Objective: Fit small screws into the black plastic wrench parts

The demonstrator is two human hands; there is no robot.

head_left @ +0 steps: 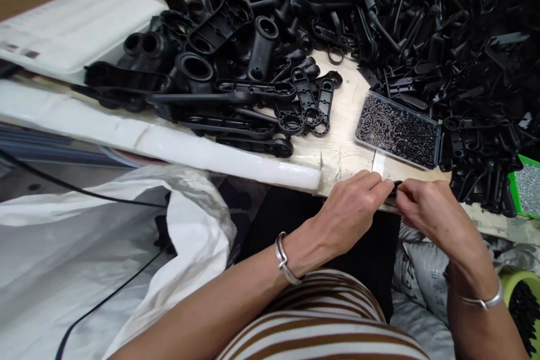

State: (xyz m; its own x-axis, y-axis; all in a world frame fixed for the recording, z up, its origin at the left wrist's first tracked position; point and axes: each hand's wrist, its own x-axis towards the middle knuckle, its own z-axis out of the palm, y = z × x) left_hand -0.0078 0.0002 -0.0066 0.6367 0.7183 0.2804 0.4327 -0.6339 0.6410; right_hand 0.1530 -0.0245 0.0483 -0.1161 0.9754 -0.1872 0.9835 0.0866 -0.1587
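Note:
My left hand (352,208) and my right hand (436,211) meet at the front edge of the table, fingers pinched together. Between their fingertips a small black part (395,188) shows, mostly covered by the fingers. Just beyond them lies a clear tray (363,142) of small black and grey pieces. Left of the tray, flat black plastic arms (306,97) with round ends rest on the wood. Both wrists wear a silver bangle.
Large heaps of black plastic parts (405,17) cover the back and right. A green tray (513,185) of small metal pieces stands at the right edge. White foam (169,140) lines the front edge; a white sack (189,225) hangs below. A yellow-green bucket (510,281) is lower right.

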